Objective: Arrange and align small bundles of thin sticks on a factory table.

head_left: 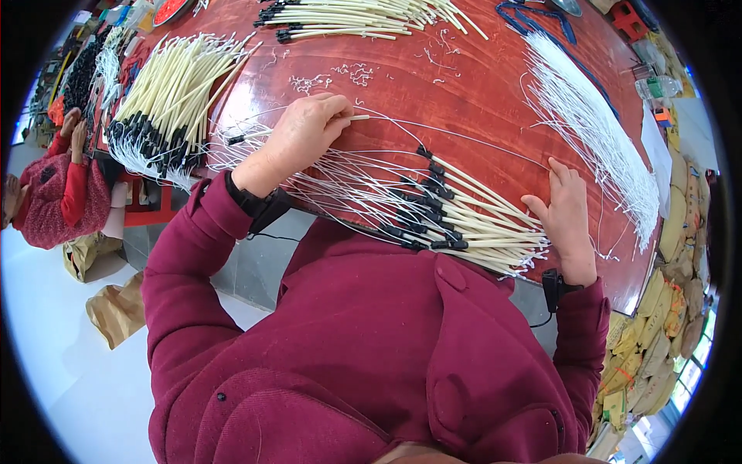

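My left hand [308, 133] is closed round a thin cream stick [359, 117] with a black end showing on its other side. From near that stick's tip, a single white string [479, 138] runs across the red table to the fingertips of my right hand [568, 207]. The right hand's thumb stands apart from its stretched fingers; whether the string is touched by them is hard to tell. Between my hands lies a bundle of cream sticks with black ends [483, 220], their white strings [352, 182] trailing left under my left forearm.
A sheaf of loose white strings [595, 131] lies at the right. More stick bundles lie at the left [182, 85] and far edge [348, 17]. String scraps [309, 82] dot the red table [471, 85]. At far left a person [66, 189] sits, hands at the table.
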Tool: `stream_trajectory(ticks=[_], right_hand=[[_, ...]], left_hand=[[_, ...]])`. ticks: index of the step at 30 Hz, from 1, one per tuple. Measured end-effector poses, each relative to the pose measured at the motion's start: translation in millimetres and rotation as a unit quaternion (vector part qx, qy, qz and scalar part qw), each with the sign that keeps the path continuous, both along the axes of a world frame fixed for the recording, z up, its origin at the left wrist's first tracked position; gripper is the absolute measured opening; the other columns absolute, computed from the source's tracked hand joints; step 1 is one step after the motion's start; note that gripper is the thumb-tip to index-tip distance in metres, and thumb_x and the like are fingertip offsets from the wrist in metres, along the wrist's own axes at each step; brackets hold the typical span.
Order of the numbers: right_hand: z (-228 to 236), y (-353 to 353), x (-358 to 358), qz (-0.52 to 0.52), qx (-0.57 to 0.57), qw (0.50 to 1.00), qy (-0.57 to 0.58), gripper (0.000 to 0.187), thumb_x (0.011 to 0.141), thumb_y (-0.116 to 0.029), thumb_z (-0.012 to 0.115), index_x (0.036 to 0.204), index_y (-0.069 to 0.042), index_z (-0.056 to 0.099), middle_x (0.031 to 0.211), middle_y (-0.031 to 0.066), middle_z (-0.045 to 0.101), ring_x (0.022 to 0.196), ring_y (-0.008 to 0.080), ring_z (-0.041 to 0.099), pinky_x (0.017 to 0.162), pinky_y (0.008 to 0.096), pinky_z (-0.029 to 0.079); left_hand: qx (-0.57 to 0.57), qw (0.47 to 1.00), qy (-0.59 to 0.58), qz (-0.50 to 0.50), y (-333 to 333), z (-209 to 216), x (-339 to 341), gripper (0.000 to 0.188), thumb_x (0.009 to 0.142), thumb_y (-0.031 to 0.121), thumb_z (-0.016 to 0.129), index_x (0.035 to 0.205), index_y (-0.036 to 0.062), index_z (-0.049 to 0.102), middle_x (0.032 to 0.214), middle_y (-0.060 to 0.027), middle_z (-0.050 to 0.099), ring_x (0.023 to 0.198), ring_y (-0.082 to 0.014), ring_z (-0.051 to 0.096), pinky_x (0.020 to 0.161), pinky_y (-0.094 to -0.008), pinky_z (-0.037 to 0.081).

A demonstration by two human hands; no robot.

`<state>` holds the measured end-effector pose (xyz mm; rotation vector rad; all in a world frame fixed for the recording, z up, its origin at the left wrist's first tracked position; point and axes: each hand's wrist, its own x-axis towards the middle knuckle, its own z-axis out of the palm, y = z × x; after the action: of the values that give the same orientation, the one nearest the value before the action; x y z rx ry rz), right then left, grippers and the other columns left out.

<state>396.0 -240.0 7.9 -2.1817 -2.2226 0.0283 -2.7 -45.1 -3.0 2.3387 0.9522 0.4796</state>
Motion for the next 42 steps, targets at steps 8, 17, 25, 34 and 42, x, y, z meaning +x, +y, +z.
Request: stream_trajectory(ticks=[8,17,25,34,42], right_hand=[[1.7,0.7,-2.0,-0.004,-0.011,1.0,-0.01,0.069,0.079,-0.038,0.077,0.123,0.012,0.059,0.134,0.0186,0.056,0.115,0.0349,0.053,0.102,0.0434,0.042],[0.5,-1.4,-4.4,0.017,0.004,1.0,-0.008,0.067,0.079,-0.037,0.077,0.122,0.011,0.06,0.133,0.0185,0.057,0.116,0.0346,0.053,0.102,0.0437,0.042],[-0.2,-7.6,-1.0,0.007,0.009,1.0,0.024,0.065,0.079,-0.035,0.078,0.121,0.011,0.06,0.134,0.0183,0.057,0.116,0.0346,0.054,0.102,0.0431,0.042],[-2.7,-6.6,2.7,0.023,0.026,0.999,0.022,0.063,0.079,-0.035,0.078,0.119,0.011,0.062,0.129,0.0188,0.06,0.113,0.0352,0.055,0.1,0.0428,0.044],[-4.0,-6.2,2.3,0.015,0.031,0.999,0.028,0.062,0.079,-0.034,0.079,0.12,0.011,0.062,0.128,0.0187,0.06,0.112,0.0348,0.056,0.098,0.0425,0.045]], left_hand=[[0.078,0.997,-0.004,-0.017,5.7,-8.5,10.6,0.012,0.089,0.007,0.066,0.099,-0.0002,0.066,0.092,-0.016,0.066,0.084,-0.0361,0.066,0.073,-0.0423,0.053],[0.129,0.982,0.093,-0.098,17.8,-10.0,109.1,0.01,0.089,0.009,0.059,0.095,0.0027,0.065,0.097,-0.0158,0.065,0.089,-0.0385,0.066,0.076,-0.0477,0.053],[0.079,0.99,0.107,-0.042,26.2,-14.4,91.8,0.006,0.084,0.006,0.06,0.088,0.0017,0.063,0.089,-0.0194,0.067,0.09,-0.0403,0.065,0.076,-0.0501,0.052],[0.07,0.993,0.089,0.001,31.6,-22.6,86.4,0.009,0.083,0.007,0.064,0.088,0.0008,0.06,0.085,-0.0207,0.067,0.088,-0.0416,0.065,0.077,-0.0515,0.05],[0.044,0.987,0.152,0.02,28.9,-7.7,91.9,0.015,0.086,0.012,0.068,0.095,0.0025,0.061,0.088,-0.0201,0.068,0.092,-0.041,0.066,0.078,-0.051,0.051]])
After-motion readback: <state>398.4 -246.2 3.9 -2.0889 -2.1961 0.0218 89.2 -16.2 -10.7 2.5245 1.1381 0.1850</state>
